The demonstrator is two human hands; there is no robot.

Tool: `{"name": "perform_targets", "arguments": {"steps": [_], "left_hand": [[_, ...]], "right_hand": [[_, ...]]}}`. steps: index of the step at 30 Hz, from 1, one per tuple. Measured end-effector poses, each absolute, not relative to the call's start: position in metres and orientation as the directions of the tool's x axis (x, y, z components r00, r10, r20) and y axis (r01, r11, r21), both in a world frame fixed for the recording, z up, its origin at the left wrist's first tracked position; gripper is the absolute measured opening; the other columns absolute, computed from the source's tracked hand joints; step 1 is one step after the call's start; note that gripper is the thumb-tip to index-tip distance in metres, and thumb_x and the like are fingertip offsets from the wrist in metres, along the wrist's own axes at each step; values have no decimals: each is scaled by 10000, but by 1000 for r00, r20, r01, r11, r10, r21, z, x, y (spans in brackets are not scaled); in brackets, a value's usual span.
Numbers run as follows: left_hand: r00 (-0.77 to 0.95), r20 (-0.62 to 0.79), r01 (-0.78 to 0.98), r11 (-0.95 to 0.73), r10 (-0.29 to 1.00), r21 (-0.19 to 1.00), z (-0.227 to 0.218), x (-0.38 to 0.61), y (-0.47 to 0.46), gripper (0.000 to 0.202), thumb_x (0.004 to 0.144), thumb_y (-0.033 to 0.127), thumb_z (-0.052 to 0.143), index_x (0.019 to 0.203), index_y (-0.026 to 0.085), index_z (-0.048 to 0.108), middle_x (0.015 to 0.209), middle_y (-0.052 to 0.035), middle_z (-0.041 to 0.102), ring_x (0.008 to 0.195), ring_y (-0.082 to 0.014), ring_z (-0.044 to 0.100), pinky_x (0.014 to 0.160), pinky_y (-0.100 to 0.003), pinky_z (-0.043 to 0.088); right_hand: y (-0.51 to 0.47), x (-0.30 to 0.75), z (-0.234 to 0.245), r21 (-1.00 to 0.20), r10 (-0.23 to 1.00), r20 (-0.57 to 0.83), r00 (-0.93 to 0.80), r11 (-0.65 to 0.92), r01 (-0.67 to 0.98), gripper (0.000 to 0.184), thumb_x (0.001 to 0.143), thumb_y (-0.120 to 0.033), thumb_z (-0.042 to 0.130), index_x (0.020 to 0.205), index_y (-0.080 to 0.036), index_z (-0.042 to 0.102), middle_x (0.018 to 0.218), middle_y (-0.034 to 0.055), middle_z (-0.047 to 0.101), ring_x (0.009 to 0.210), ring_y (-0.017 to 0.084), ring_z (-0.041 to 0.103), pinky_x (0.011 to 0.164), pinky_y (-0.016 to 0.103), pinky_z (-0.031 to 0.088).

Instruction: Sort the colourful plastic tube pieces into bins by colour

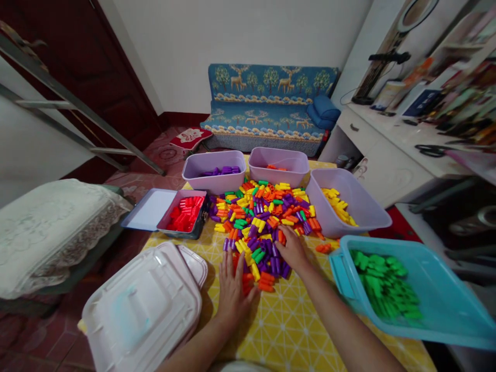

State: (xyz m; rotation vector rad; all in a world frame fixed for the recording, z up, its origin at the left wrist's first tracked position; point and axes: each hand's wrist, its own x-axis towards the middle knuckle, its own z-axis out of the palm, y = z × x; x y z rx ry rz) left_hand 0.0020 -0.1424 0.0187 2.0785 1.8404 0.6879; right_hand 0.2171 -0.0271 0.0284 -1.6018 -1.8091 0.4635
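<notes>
Far beyond the left hand (232, 289) a blue sofa (271, 103) stands against a white wall (232, 41); left of it a dark door (96, 67), right a white desk (387, 150).

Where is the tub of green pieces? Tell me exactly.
Head view, near right: the turquoise tub of green pieces sits right of the right hand, in front of the lilac bin holding yellow pieces.

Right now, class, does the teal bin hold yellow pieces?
No, the teal bin holds only green pieces.
</notes>
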Motion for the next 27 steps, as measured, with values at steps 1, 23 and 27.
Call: {"name": "perform_targets", "arguments": {"steps": [1, 23, 27], "left_hand": [[80, 188, 839, -168, 979, 517, 17, 0, -146, 854, 800, 357, 651, 1517, 229, 206, 1621, -157, 26, 1489, -356, 48, 1141, -595, 234], [-178, 207, 214, -167, 962, 962, 66, 30, -66, 301, 909, 246, 498, 1196, 240, 591, 1397, -94, 514, 1335, -223, 446, 1116, -439, 367], [-297, 397, 403, -263, 869, 877, 61, -9, -44, 325, 883, 142, 442, 1150, 228, 605, 1284, -84, 582, 1263, -209, 499, 1104, -439, 375]], "right_hand": [[-37, 216, 33, -666, 972, 233, -21, 175, 725, 491, 767, -197, 531, 1257, -197, 558, 1270, 108, 598, 1223, 246, 529, 1070, 472, 408], [-55, 145, 50, -714, 886, 463, 19, 360, 601, 491, 933, -227, 454, 1418, -234, 381, 1592, 112, 190, 1469, 244, 188, 1147, 518, 316], [-56, 148, 63, -673, 840, 538, 76, 373, 639, 474, 925, -207, 464, 1396, -223, 415, 1532, 140, 318, 1420, 243, 310, 1115, 513, 365]]}}
